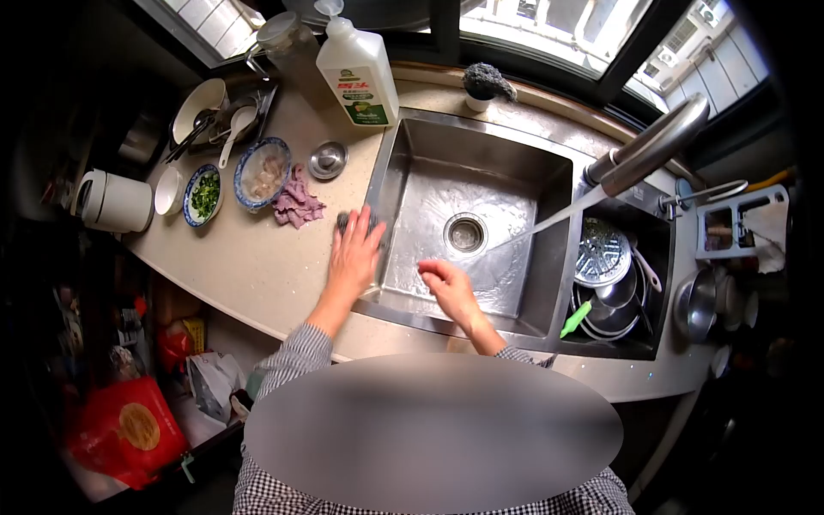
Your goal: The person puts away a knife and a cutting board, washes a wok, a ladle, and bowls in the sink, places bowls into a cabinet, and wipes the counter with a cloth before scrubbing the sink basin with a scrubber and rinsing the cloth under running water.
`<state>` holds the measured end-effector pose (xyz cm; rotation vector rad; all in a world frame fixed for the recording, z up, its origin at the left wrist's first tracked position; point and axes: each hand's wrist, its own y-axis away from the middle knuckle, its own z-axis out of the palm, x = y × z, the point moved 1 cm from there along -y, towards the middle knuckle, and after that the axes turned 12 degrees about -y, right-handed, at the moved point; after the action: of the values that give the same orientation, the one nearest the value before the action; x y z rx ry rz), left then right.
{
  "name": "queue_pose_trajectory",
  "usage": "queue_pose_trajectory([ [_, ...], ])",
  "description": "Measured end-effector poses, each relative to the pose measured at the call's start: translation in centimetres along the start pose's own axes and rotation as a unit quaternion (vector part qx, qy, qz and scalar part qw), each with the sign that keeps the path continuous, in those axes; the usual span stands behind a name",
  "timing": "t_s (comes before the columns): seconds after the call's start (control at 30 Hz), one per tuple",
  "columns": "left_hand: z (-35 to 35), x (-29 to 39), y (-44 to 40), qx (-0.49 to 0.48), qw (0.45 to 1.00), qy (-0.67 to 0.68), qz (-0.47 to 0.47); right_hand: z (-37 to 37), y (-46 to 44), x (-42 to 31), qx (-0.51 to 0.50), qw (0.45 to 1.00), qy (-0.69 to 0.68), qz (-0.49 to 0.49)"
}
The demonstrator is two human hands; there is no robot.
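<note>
My left hand (350, 257) presses down at the counter's edge beside the sink, its fingers over a dark grey scouring pad (344, 221) that is mostly covered. Over the near part of the steel sink (412, 163) hovers my right hand (451, 290), fingers curled in, with nothing visible in them. Water runs from the faucet (657, 146) in a slanting stream (558, 216) into the basin near the drain (466, 233). Left of my left hand lie a crumpled purple cloth (298, 202) and a round metal lid (328, 160).
A blue-rimmed bowl (263, 174) of pale food and a dish of chopped greens (204, 196) stand on the left counter. Behind them is a large white pump bottle (358, 73). The right-hand basin holds stacked pots and a perforated metal plate (602, 251). A dark scrubber (486, 81) sits at the sill.
</note>
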<state>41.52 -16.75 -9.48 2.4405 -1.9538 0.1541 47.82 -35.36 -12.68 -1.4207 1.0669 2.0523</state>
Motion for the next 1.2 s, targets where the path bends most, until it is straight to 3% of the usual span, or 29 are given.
queue_pose_trajectory([
  [0.1, -0.4, 0.1, -0.2, -0.015, 1.000, 0.013, -0.001, -1.0, -0.1, -1.0, 0.032, 0.999, -0.009, 0.001],
  [0.3, -1.2, 0.1, 10.8, -0.068, 0.996, 0.062, -0.012, -2.2, 1.4, 0.5, 0.038, 0.998, -0.004, 0.052],
  [0.47, -0.3, -0.8, 2.7, -0.011, 0.999, 0.022, 0.025, -2.3, 0.7, 0.3, 0.060, 0.989, -0.114, 0.078],
  [0.57, 0.1, -0.9, -0.1, 0.020, 0.999, 0.025, 0.043, -3.8, -0.4, -2.0, 0.130, 0.954, -0.264, 0.064],
  [0.7, -0.3, -0.6, 6.9, 0.021, 0.999, 0.027, 0.042, -7.5, -1.5, -3.5, 0.209, 0.873, -0.440, -0.017],
  [0.8, -0.6, -0.3, 10.7, 0.009, 0.998, 0.065, 0.014, -9.3, -2.0, -3.4, 0.216, 0.831, -0.511, -0.037],
  [0.9, -0.3, -0.3, 8.6, 0.021, 0.999, 0.046, 0.010, -9.6, -2.3, -4.3, 0.222, 0.818, -0.528, -0.051],
  [1.03, 0.3, -0.6, 2.5, 0.080, 0.995, 0.055, 0.005, -10.0, -1.9, -5.3, 0.176, 0.854, -0.485, -0.068],
  [1.1, 1.2, 2.3, 0.1, 0.097, 0.986, 0.136, 0.007, -9.7, -1.2, -5.1, 0.128, 0.909, -0.396, -0.031],
  [1.2, 1.8, 10.9, -1.6, 0.061, 0.944, 0.323, 0.023, -8.7, 1.2, -3.0, 0.096, 0.968, -0.203, 0.115],
])
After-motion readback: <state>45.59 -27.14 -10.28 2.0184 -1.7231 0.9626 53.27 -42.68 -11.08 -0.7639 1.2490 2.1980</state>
